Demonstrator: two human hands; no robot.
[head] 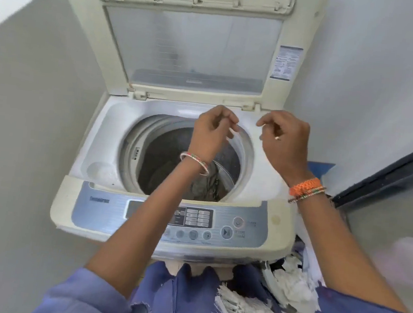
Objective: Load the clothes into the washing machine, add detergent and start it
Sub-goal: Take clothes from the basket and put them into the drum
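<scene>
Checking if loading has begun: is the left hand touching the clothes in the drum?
Apart. Head view: the left hand hangs above the drum's rim, with the clothes far below.
</scene>
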